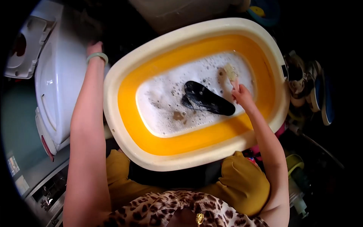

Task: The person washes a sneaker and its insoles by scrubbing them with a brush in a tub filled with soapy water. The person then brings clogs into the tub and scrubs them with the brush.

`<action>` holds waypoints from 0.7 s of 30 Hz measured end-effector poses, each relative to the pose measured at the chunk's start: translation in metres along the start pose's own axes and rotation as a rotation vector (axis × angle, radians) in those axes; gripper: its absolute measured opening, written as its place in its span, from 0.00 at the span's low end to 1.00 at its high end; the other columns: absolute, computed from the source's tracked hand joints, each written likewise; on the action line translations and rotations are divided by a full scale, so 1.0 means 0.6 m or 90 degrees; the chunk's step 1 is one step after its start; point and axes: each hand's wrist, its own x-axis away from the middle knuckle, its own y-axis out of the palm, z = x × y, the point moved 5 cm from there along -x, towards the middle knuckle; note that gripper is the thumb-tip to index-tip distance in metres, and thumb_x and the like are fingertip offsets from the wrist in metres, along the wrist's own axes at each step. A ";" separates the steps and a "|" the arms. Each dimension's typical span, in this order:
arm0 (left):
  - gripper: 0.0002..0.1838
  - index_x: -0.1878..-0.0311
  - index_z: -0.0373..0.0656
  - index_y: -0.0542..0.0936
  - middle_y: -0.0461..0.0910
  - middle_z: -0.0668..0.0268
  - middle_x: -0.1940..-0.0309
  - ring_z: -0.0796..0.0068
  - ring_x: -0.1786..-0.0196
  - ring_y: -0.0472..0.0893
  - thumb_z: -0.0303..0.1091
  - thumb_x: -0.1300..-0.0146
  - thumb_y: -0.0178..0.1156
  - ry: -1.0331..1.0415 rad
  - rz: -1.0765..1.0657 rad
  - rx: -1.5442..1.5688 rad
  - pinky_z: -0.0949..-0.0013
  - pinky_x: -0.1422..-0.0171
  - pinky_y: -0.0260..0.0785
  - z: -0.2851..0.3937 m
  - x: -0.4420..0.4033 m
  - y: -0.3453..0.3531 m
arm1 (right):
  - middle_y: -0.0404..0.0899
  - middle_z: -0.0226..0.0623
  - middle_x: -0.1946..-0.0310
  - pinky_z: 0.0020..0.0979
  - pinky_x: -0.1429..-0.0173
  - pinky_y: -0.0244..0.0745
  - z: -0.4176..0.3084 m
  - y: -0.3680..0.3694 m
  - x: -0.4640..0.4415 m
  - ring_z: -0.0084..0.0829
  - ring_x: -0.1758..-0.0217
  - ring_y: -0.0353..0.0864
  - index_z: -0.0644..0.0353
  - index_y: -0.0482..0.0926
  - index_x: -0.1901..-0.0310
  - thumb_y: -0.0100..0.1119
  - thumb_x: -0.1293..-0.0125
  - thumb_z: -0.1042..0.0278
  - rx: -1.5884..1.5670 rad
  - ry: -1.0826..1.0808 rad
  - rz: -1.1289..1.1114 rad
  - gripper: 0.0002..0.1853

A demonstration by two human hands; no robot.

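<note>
A yellow tub (196, 145) with a cream rim holds foamy, soapy water. In the foam lie black, sole-shaped pieces (210, 99), partly overlapping; whether they are shoes or insoles I cannot tell. My right hand (244, 96) is closed around the handle of a scrubbing brush (230, 72), over the right part of the water. The brush's pale bristle end points away from me and sits at the foam. To the left, outside the tub, my left hand (95, 47) reaches into shadow beside a white appliance, a bangle on its wrist. Its fingers are hidden in the dark.
The white plastic appliance (56, 87) stands close on the tub's left. Several shoes (314, 85) are at the right, with a green container (295, 163) below them. A pale bin-like object (185, 11) is behind the tub. My knees are against the near side.
</note>
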 end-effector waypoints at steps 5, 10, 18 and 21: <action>0.11 0.54 0.40 0.77 0.79 0.65 0.60 0.76 0.56 0.77 0.28 0.41 0.59 0.298 -0.209 0.125 0.71 0.47 0.68 0.054 0.259 0.082 | 0.77 0.51 0.69 0.38 0.59 0.71 0.011 0.048 -0.023 0.47 0.62 0.77 0.66 0.71 0.64 0.59 0.47 0.66 0.219 -0.082 0.003 0.14; 0.15 0.51 0.38 0.72 0.78 0.60 0.60 0.67 0.59 0.79 0.33 0.39 0.57 -0.521 -0.448 0.229 0.69 0.58 0.72 -0.169 0.564 0.182 | 0.77 0.54 0.62 0.44 0.53 0.70 0.030 0.146 0.014 0.54 0.56 0.75 0.64 0.72 0.62 0.57 0.47 0.70 0.282 -0.050 -0.027 0.11; 0.14 0.52 0.39 0.74 0.77 0.63 0.60 0.72 0.57 0.76 0.28 0.43 0.56 -0.348 -0.121 0.076 0.72 0.54 0.68 -0.281 0.639 0.137 | 0.79 0.48 0.70 0.39 0.58 0.72 -0.015 0.188 0.020 0.46 0.63 0.79 0.64 0.72 0.67 0.59 0.47 0.70 0.294 -0.088 -0.146 0.09; 0.15 0.52 0.40 0.75 0.76 0.64 0.58 0.72 0.58 0.75 0.23 0.44 0.54 -0.261 -0.054 0.049 0.72 0.54 0.68 -0.276 0.612 0.091 | 0.79 0.48 0.70 0.38 0.57 0.72 -0.022 0.174 0.034 0.45 0.62 0.79 0.64 0.73 0.68 0.61 0.50 0.72 0.232 -0.077 -0.240 0.10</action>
